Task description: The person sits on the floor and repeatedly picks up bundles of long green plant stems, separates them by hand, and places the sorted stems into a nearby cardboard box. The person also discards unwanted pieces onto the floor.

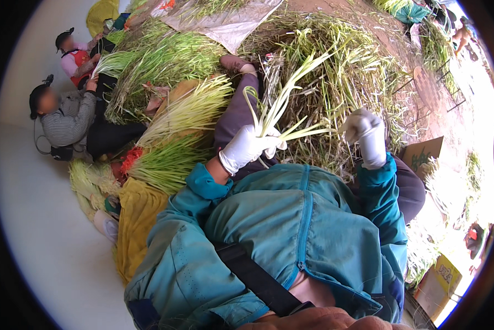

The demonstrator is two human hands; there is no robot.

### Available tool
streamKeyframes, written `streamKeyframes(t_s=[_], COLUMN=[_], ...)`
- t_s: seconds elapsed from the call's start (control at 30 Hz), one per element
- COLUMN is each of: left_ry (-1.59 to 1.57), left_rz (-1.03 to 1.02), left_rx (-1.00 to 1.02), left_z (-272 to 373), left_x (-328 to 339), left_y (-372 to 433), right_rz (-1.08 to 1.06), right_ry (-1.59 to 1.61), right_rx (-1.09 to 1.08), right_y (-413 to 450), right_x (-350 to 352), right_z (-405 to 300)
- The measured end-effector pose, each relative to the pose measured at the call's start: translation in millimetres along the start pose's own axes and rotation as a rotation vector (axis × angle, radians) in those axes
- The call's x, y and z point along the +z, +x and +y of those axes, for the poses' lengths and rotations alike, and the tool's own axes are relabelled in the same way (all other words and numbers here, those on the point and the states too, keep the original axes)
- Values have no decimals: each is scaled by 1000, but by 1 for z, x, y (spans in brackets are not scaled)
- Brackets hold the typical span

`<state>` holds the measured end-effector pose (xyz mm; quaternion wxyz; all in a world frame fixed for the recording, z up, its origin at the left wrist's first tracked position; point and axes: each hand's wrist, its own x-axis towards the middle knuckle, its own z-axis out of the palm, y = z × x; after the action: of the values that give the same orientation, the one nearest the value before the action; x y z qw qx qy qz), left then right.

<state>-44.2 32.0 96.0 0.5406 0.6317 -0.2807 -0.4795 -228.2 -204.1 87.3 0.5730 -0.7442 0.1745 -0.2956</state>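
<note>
My left hand [253, 147], in a white glove, grips the lower ends of a small bunch of pale green leafy stalks [282, 97]. The stalks fan up and to the right, and one leaf curls back on the left. My right hand [364, 130], also gloved, is raised right of the bunch with its fingers curled in. Nothing shows in it, though its fingertips are partly hidden. One side stalk's tip ends close to those fingers. Below both hands lies a heap of loose green and straw-coloured leaves [333, 82].
Sorted stalks [185, 109] and a greener bundle with red ties [164, 163] lie to my left, near yellow cloth [137, 222]. Two people [67, 117] sit along the white wall [45, 198]; one holds stalks. Cardboard boxes [422, 154] and a woven-seat stool [428, 90] stand on the right.
</note>
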Motion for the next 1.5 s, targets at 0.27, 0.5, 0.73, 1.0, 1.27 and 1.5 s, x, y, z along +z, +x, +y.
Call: streamKeyframes(t_s=[0.27,0.5,0.73,1.0,1.27,1.5], left_ry=[52,86,65,72,24,-483], left_rz=[38,43,110,92,36,13], left_rx=[-113,-53,-79,-108,-128,56], left_z=[10,14,9,12,9,16], left_x=[-11,-11,-39,-35,-37,-52], left_y=[-4,-4,-2,5,10,33], right_rz=[4,-199,-186,-60,355,-215], right_ry=[-330,-368,-311,-5,931,-386], right_rx=[127,25,176,318,174,-2], right_y=[-7,-10,-20,-21,-2,-22], right_x=[-21,40,-9,-25,-54,3], right_z=[4,-7,19,21,45,57])
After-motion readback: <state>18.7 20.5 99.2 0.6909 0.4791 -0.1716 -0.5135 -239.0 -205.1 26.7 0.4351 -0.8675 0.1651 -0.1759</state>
